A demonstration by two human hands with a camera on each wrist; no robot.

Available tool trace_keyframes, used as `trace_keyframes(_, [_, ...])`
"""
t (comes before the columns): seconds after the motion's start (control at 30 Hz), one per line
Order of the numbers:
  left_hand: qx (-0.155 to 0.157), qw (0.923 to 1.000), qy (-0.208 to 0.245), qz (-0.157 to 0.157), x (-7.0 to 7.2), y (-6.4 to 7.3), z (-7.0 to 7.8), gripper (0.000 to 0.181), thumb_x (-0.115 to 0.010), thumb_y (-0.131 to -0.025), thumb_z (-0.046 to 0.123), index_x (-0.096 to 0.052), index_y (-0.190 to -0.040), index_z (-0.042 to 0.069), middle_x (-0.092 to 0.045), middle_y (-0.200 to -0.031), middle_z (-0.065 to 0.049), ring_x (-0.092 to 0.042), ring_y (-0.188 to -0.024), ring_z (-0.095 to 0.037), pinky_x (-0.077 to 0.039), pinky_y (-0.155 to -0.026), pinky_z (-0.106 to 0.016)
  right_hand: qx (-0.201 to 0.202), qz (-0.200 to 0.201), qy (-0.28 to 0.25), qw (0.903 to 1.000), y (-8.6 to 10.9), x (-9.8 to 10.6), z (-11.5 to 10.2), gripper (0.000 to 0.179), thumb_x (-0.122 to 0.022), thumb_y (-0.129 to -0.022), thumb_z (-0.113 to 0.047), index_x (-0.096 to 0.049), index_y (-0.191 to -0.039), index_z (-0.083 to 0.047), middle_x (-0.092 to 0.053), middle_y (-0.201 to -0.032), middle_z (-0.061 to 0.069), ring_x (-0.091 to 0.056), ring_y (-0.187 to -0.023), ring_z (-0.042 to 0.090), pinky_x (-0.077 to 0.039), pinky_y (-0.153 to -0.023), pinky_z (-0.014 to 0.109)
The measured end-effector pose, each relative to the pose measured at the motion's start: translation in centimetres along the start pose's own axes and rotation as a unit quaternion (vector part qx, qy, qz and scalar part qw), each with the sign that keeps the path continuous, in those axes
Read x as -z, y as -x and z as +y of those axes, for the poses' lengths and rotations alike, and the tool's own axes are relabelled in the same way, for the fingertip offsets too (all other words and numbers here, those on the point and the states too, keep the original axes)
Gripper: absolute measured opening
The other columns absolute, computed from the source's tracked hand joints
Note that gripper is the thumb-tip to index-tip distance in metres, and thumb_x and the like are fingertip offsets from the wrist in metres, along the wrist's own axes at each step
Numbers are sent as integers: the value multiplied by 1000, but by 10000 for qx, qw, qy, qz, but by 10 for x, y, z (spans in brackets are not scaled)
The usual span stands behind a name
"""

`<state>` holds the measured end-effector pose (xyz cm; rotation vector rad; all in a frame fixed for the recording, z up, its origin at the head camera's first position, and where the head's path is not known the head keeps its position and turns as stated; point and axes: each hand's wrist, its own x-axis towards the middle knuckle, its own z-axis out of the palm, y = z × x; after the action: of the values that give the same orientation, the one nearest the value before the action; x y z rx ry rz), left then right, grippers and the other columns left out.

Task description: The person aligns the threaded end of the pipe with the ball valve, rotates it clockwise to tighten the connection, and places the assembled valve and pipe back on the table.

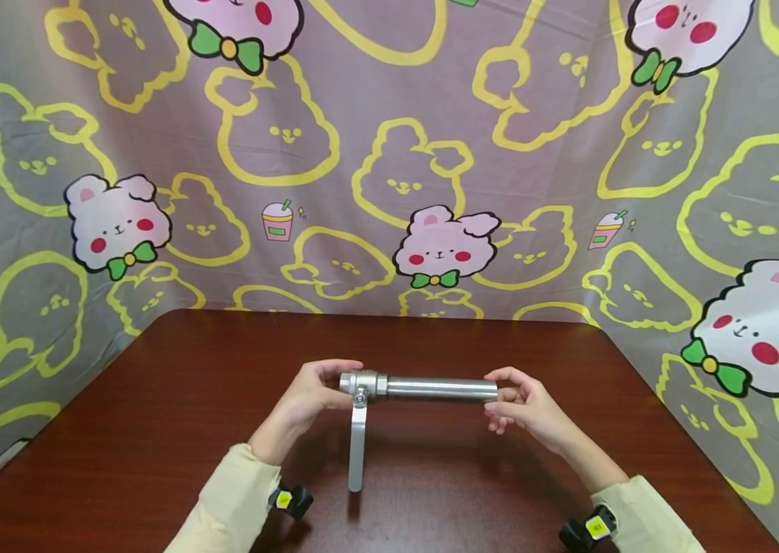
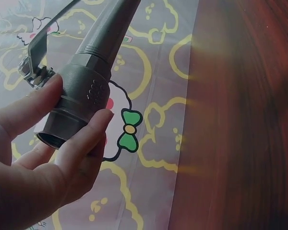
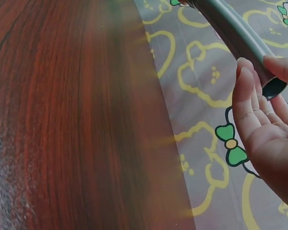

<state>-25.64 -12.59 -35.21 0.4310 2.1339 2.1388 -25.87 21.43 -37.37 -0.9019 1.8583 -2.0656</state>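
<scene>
A metal ball valve (image 1: 366, 382) with a steel pipe (image 1: 441, 389) joined to its right end is held level above the table. Its flat lever handle (image 1: 357, 453) points toward me, square to the pipe. My left hand (image 1: 303, 398) grips the valve's left end. In the left wrist view, thumb and fingers lie on both sides of the valve body (image 2: 79, 98), whose open mouth shows. At the pipe's free end, my right hand (image 1: 535, 411) pinches it between thumb and fingers. The right wrist view shows the hollow pipe end (image 3: 274, 87) between them.
A dark red-brown wood-grain table (image 1: 223, 361) lies below both hands. Around its back and sides hangs a grey-pink cloth (image 1: 334, 207) with cartoon bunnies. Small black cameras (image 1: 293, 501) sit on both wrists, by the pale sleeves (image 1: 237, 499).
</scene>
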Motion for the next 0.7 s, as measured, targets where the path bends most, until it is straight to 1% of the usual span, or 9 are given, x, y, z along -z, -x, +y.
trace_keyframes(0.1, [45, 10000, -3, -8, 0, 0, 0, 49, -62, -62, -15, -54, -111, -13, -61, -88, -10, -53, -72, -18, -47, -57, -27, -57, 157, 155, 9997, 0, 0, -1, 30, -52, -83, 8, -45, -111, 1, -62, -77, 11, -61, -60, 17, -49, -53, 26])
trace_keyframes(0.23, [61, 10000, 33, -49, 0, 1, 1, 50, -62, -63, -15, -52, -112, -16, -60, -89, -11, -53, -73, -18, -48, -58, -27, -172, 271, 200, 9993, 0, -1, -2, 22, -51, -85, 5, -47, -107, 6, -63, -74, 11, -61, -57, 17, -49, -51, 26])
trace_keyframes(0.37, [101, 9999, 55, -52, -1, 1, 0, 51, -61, -63, -16, -50, -112, -17, -60, -89, -11, -53, -72, -18, -48, -58, -27, -293, 286, 217, 9989, 1, -1, -1, 11, -47, -89, 1, -47, -100, 3, -61, -67, 7, -60, -53, 15, -48, -48, 25])
trace_keyframes(0.43, [119, 9999, 33, -45, -1, 0, 0, 50, -61, -63, -15, -52, -112, -15, -60, -89, -11, -53, -73, -19, -48, -58, -28, -322, 292, 226, 9988, 1, -2, -1, 7, -46, -91, -2, -48, -96, 2, -60, -65, 6, -59, -52, 15, -48, -47, 24])
trace_keyframes(0.5, [114, 9999, 21, -52, -1, 0, 0, 49, -61, -63, -15, -53, -112, -15, -60, -89, -11, -53, -73, -19, -48, -58, -28, -368, 324, 262, 9985, 0, -3, -1, 9, -43, -93, -6, -48, -91, 2, -58, -63, 5, -58, -50, 14, -47, -46, 24])
trace_keyframes(0.6, [79, 9999, 3, -74, -1, 0, 0, 49, -62, -63, -15, -55, -111, -13, -60, -88, -11, -53, -72, -19, -48, -58, -28, -449, 394, 319, 9977, -2, -5, -1, 22, -39, -95, -12, -48, -86, 6, -56, -61, 6, -57, -48, 15, -47, -45, 24])
trace_keyframes(0.7, [40, 10000, 7, -67, -2, 0, -1, 49, -62, -61, -15, -55, -110, -13, -60, -87, -10, -53, -72, -19, -48, -57, -28, -576, 535, 404, 9961, -3, -7, -2, 27, -37, -96, -16, -47, -82, 5, -55, -59, 7, -55, -46, 15, -45, -43, 24])
